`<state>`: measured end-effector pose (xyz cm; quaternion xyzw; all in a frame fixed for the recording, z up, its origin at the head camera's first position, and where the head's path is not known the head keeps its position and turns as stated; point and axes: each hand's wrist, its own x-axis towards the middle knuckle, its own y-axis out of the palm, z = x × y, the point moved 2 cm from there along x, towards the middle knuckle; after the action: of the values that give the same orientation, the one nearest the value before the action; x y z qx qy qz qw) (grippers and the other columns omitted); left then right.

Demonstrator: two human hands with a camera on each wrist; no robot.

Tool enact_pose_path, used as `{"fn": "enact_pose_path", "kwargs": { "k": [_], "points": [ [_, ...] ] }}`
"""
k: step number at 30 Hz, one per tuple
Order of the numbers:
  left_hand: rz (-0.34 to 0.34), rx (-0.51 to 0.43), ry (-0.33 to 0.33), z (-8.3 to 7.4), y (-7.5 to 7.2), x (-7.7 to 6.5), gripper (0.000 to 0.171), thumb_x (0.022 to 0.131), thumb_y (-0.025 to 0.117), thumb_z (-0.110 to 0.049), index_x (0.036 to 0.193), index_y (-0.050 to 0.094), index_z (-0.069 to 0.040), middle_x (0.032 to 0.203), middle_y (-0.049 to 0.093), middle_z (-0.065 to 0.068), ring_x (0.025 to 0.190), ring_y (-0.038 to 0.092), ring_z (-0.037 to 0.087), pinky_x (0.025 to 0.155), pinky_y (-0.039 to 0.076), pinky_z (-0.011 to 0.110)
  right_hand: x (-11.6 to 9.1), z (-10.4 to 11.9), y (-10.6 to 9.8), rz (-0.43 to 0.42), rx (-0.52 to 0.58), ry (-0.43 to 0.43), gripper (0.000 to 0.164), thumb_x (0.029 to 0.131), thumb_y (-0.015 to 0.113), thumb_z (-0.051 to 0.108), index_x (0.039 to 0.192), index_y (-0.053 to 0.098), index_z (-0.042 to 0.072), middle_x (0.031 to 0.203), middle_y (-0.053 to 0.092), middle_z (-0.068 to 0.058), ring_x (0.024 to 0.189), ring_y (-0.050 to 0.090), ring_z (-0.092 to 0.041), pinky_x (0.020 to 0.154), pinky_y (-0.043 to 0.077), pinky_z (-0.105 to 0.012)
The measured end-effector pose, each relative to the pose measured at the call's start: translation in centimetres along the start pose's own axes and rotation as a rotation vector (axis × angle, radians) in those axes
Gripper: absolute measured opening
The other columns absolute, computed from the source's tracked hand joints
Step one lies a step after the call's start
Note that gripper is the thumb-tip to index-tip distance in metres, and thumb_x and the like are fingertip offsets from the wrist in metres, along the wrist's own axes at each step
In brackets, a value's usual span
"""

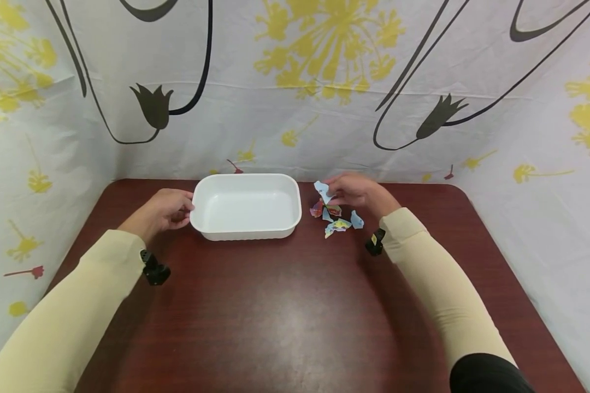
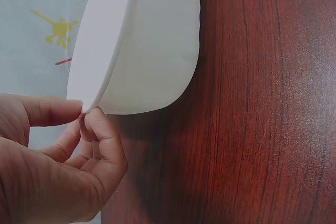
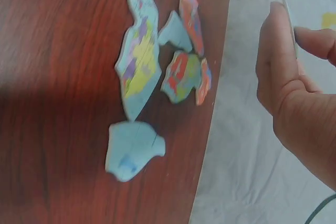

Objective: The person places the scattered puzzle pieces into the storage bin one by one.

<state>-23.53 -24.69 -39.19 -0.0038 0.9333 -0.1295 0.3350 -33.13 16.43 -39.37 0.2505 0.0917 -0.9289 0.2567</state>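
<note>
both arms reach forward, each hand pinching.
from seven o'clock, the left hand [image 1: 166, 207] pinches the tray's [image 1: 248, 235] rim at nine, thumb over curled fingers; from five, the right hand [image 1: 355, 191] pinches a shard [image 1: 323, 191], apart from the loose pieces [image 1: 337, 226] near the tray's three o'clock.

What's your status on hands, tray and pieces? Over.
Left hand pinching white rectangular tray. Right hand holding flat light-blue piece. Loose printed pieces right of tray. Nothing seen blocking tray.
</note>
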Motion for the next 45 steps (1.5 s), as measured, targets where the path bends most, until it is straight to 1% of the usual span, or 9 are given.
{"fn": "enact_pose_path", "kwargs": {
  "k": [3,5,8,14,22,26,31,38,45],
  "points": [
    [-0.002,-0.002,-0.002,0.0,0.0,0.0,0.052,0.096,0.05,-0.007,0.146,0.038,-0.011,0.097,0.05,0.006,0.074,0.053,0.012,0.066,0.052,0.023,0.4,0.3,0.8,-0.006,0.012,-0.02,0.013,0.09,0.042,-0.006,0.091,0.054,0.0,0.085,0.045,-0.003,0.081,0.053,-0.016,0.09,0.053,-0.038],
    [-0.001,-0.001,-0.001,0.1,0.0,-0.1,0.052,0.096,0.051,-0.007,0.146,0.039,-0.01,0.098,0.049,0.007,0.074,0.052,0.012,0.066,0.052,0.023,0.7,0.5,1.4,-0.018,0.02,-0.027,0.023,0.089,0.041,-0.005,0.069,0.04,0.008,0.074,0.038,-0.002,0.072,0.047,-0.016,0.094,0.052,-0.043],
    [0.0,-0.001,-0.003,0.0,0.0,-0.1,0.052,0.096,0.05,-0.007,0.146,0.039,-0.01,0.101,0.049,0.008,0.075,0.052,0.013,0.066,0.052,0.023,1.1,0.9,2.3,-0.023,0.02,-0.017,0.03,0.088,0.042,-0.002,0.062,0.035,0.012,0.073,0.038,-0.002,0.068,0.046,-0.017,0.094,0.051,-0.045],
    [-0.008,0.006,-0.006,0.0,-0.1,-0.1,0.05,0.097,0.049,-0.009,0.146,0.04,-0.011,0.107,0.047,0.009,0.078,0.052,0.014,0.068,0.053,0.024,2.0,1.8,4.0,0.002,-0.033,-0.019,0.024,0.091,0.047,0.003,0.069,0.039,0.009,0.072,0.043,-0.005,0.065,0.053,-0.019,0.073,0.058,-0.032],
    [-0.005,-0.002,-0.007,0.0,-0.2,0.0,0.049,0.097,0.049,-0.009,0.146,0.04,-0.011,0.105,0.048,0.009,0.08,0.052,0.016,0.069,0.053,0.024,3.0,3.0,6.8,0.039,0.038,0.008,0.01,0.091,0.051,-0.002,0.082,0.053,0.002,0.075,0.061,-0.01,0.062,0.064,-0.018,0.065,0.058,-0.028],
    [-0.004,-0.007,-0.006,0.0,-0.2,0.1,0.049,0.097,0.05,-0.009,0.146,0.041,-0.011,0.105,0.048,0.009,0.078,0.052,0.015,0.068,0.053,0.024,3.4,3.4,8.2,0.049,0.043,0.042,0.006,0.089,0.054,-0.004,0.089,0.053,0.001,0.077,0.062,-0.011,0.063,0.065,-0.018,0.064,0.058,-0.027],
    [-0.007,-0.008,-0.004,0.0,-0.2,0.2,0.048,0.097,0.05,-0.007,0.144,0.042,-0.011,0.101,0.049,0.008,0.076,0.053,0.014,0.066,0.052,0.023,4.2,3.7,9.7,0.064,0.027,0.063,0.013,0.09,0.057,-0.005,0.101,0.052,0.001,0.084,0.06,-0.01,0.066,0.065,-0.017,0.063,0.058,-0.026],
    [-0.001,-0.007,0.004,0.0,-0.2,0.2,0.048,0.096,0.05,-0.006,0.143,0.042,-0.009,0.095,0.05,0.006,0.073,0.052,0.013,0.066,0.052,0.023,5.3,3.6,11.1,0.027,0.041,0.076,0.044,0.09,0.059,-0.005,0.133,0.047,0.001,0.099,0.058,-0.012,0.072,0.063,-0.019,0.066,0.058,-0.027],
    [-0.009,-0.007,0.005,-0.1,-0.2,0.2,0.048,0.095,0.05,-0.006,0.143,0.042,-0.009,0.093,0.05,0.006,0.074,0.052,0.013,0.067,0.052,0.024,6.6,3.8,12.0,-0.011,0.061,0.076,0.052,0.089,0.063,-0.004,0.138,0.047,0.004,0.105,0.057,-0.011,0.076,0.061,-0.019,0.067,0.057,-0.027]
  ]
}}
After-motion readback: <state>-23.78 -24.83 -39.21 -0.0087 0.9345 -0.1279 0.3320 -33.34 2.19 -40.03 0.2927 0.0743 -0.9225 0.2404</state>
